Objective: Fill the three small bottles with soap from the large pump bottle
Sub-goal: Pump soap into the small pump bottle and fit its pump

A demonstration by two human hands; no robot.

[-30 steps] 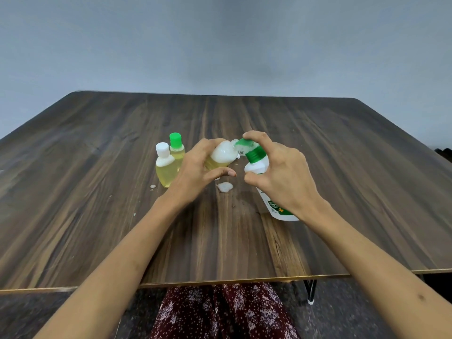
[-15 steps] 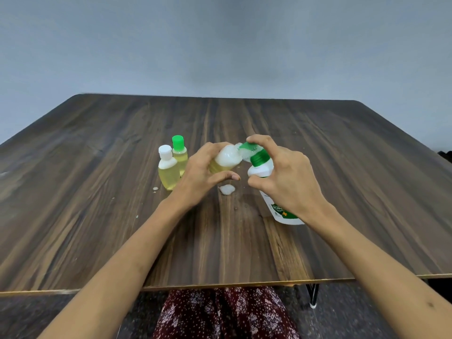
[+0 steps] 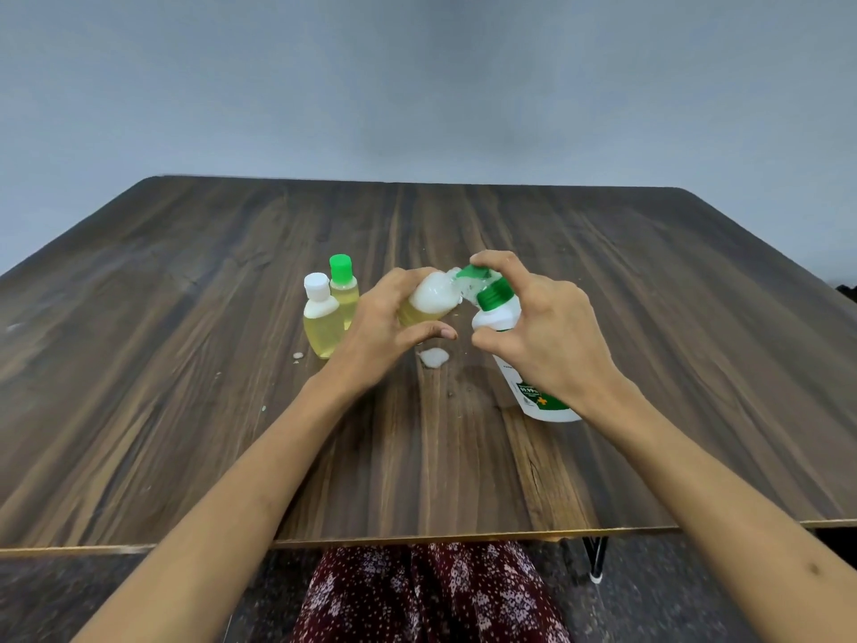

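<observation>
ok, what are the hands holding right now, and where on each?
Left hand grips the third small bottle round its body, tilted toward the pump. Right hand holds the large pump bottle at its shoulder, index finger on the pump head.

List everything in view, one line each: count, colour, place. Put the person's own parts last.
Capped small bottles: two, yellow soap inside, one white cap, one green cap; standing together on the table left of the hands.
Third small bottle: one, yellow liquid with white foam at the top; tilted, held at the pump spout.
Pump bottle: one, white with green pump and label; right of centre.
Foam blob: one, white; on the table below the held bottle.
Small drops: a few, white; beside the capped bottles.
Table: one, dark wood grain.
Wall: grey, behind.
Left hand: grips the third small bottle.
Right hand: grips the pump bottle, finger on the pump.
</observation>
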